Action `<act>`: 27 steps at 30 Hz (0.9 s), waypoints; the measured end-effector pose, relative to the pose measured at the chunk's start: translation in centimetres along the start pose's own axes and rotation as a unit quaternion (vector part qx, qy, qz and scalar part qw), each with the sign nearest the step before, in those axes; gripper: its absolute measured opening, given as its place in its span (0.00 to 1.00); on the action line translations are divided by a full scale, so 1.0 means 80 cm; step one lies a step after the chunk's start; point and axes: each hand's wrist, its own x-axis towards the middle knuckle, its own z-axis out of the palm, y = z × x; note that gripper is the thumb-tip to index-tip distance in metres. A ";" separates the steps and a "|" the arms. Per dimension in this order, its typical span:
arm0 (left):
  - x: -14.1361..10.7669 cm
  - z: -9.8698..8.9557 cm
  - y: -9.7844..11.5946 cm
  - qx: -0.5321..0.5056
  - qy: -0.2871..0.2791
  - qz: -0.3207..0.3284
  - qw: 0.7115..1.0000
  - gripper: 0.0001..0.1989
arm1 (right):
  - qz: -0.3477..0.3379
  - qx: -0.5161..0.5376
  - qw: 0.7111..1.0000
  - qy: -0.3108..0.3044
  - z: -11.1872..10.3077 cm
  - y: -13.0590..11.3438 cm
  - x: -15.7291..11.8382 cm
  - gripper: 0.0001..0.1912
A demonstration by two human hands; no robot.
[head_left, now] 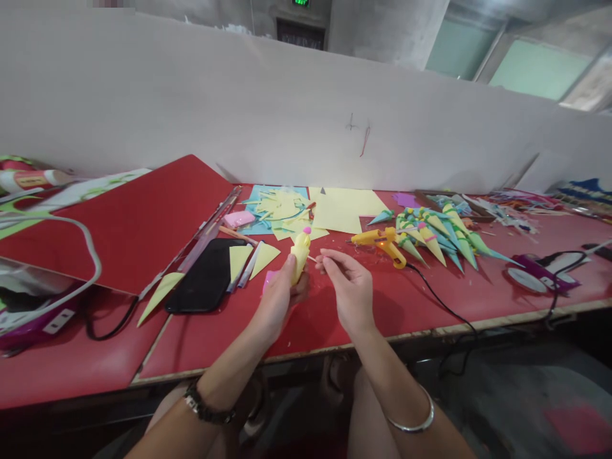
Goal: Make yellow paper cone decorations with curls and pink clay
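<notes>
My left hand [282,296] is closed around a small yellow figure [301,250] with a pink ball on its top, held upright over the red table. Just right of it, my right hand [350,287] pinches a thin stick [312,259] whose tip points at the figure's side. A pink piece [270,278] shows beside my left hand. To the right lies a yellow glue gun [382,242] with a small orange light. Yellow paper triangles [264,258] rest on the table left of the figure, next to a black phone [205,280].
Green, blue and yellow paper cones [442,233] are piled at the right. Yellow paper sheets [342,210] and scraps [282,207] lie behind my hands. A red board [129,223] and white cable stand left. A black cord [444,306] hangs over the front edge.
</notes>
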 end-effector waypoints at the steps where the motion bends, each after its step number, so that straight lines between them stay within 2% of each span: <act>1: 0.000 0.001 -0.001 -0.006 -0.001 0.000 1.000 0.20 | -0.005 0.001 1.000 -0.003 0.001 -0.001 0.000 0.04; 5: -0.001 0.005 -0.005 -0.033 -0.008 -0.001 0.999 0.18 | -0.027 0.000 1.000 -0.006 0.002 -0.002 -0.002 0.02; 14: -0.002 0.007 -0.009 -0.081 -0.026 -0.035 0.996 0.17 | -0.006 0.046 0.999 -0.005 0.000 0.000 0.000 0.04; 18: -0.002 0.008 -0.010 -0.096 -0.024 -0.050 0.994 0.18 | 0.036 0.115 0.993 0.011 0.000 0.002 0.002 0.03; 27: -0.004 0.011 -0.009 -0.120 -0.026 -0.041 0.992 0.17 | 0.093 0.180 0.979 -0.030 0.003 -0.003 0.001 0.05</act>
